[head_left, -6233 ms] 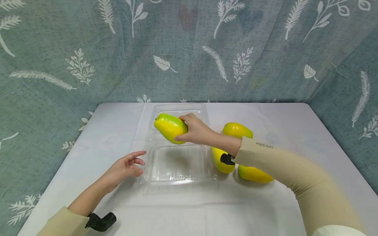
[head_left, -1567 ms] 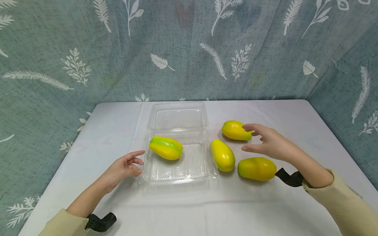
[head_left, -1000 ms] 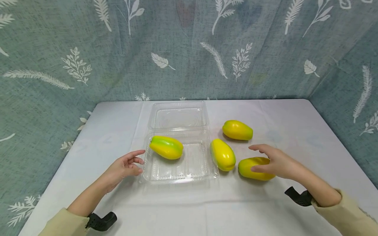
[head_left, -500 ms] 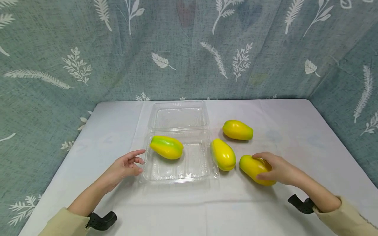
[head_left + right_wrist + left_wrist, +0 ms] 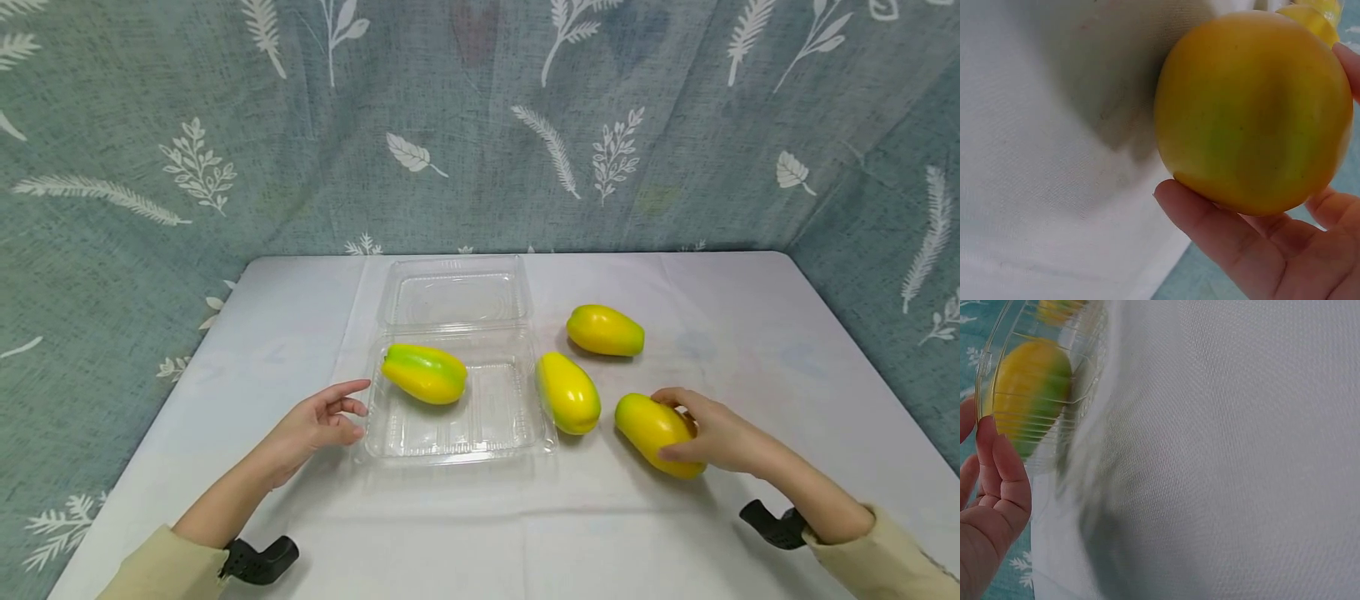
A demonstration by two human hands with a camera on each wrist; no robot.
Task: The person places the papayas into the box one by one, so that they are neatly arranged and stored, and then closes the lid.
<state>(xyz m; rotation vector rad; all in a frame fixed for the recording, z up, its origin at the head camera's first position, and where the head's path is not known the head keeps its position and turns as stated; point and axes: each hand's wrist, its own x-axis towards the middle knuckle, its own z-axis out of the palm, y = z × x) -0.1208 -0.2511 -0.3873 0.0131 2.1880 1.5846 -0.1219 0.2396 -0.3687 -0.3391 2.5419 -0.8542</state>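
My right hand (image 5: pixel 712 433) grips the near-right papaya (image 5: pixel 654 433), yellow with a green end, fingers on its far side and thumb on its near side. In the right wrist view the held papaya (image 5: pixel 1254 112) fills much of the picture, close over the white cloth. My left hand (image 5: pixel 318 425) rests beside the clear plastic clamshell box (image 5: pixel 491 446), fingers loosely bent, fingertips (image 5: pixel 988 428) right at its left rim. Inside the box's base, on the left, lies one papaya (image 5: pixel 425 374). The box's lid (image 5: pixel 453 296) is folded back flat behind it.
Two more papayas lie right of the box: one papaya (image 5: pixel 568 393) close against its right edge, another papaya (image 5: pixel 605 330) farther back. White cloth (image 5: pixel 450 533) covers the table. A leaf-patterned curtain (image 5: pixel 465 167) stands behind and at both sides.
A papaya was lowered into the box and released. My right hand then moved right, took hold of the near-right papaya and turned it, its near end swinging toward me. My left hand stayed put.
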